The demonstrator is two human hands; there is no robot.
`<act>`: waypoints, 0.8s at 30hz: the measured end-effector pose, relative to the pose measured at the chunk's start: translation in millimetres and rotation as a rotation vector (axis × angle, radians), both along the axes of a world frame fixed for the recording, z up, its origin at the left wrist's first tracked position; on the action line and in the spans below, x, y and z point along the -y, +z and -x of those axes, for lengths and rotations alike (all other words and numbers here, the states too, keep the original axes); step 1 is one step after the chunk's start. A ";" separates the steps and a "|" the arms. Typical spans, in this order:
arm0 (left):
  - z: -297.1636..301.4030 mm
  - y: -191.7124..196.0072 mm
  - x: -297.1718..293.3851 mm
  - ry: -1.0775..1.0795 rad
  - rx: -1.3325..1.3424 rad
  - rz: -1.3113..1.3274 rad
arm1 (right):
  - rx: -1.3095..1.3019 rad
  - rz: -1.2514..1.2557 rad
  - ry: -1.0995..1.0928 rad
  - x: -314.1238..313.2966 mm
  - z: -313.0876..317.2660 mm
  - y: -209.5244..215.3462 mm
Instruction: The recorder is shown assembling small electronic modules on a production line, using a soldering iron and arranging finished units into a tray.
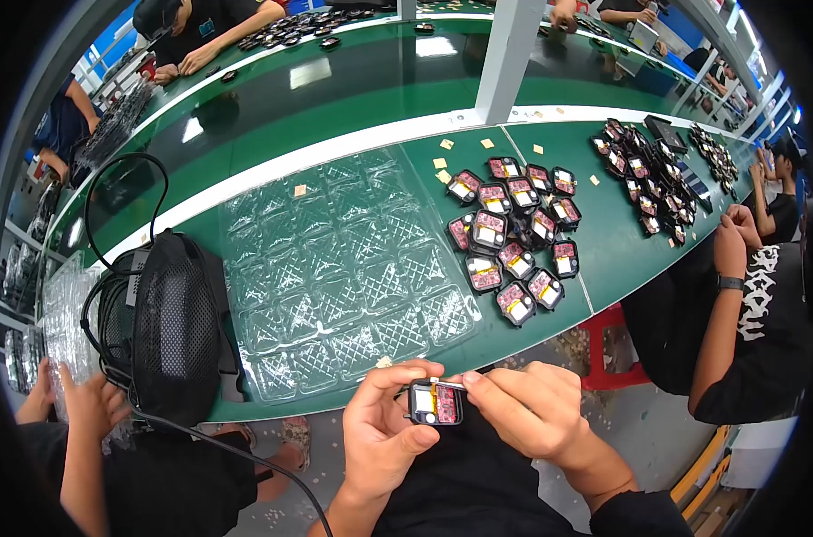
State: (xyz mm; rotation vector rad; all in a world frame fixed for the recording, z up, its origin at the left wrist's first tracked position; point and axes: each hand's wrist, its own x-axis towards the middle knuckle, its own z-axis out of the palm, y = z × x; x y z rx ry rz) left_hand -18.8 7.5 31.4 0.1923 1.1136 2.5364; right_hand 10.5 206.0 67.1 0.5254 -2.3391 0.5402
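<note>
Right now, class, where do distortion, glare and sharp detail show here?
Head view: the white rail bends in a curve, with blackness around the rim; head view: bright patches glare off the green belt, and glints cross the clear tray; head view: the held black case looks fairly sharp.

White lettering (761, 288) marks a black shirt (766, 371) at right.

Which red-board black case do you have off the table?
The black case in your left hand, right hand at its upper right corner; the similar cases beside the clear tray sit clustered on the green table.
</note>
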 end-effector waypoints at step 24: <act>2.5 3.8 -0.8 -0.002 -0.103 0.029 | 0.186 0.245 0.070 -3.3 1.6 5.5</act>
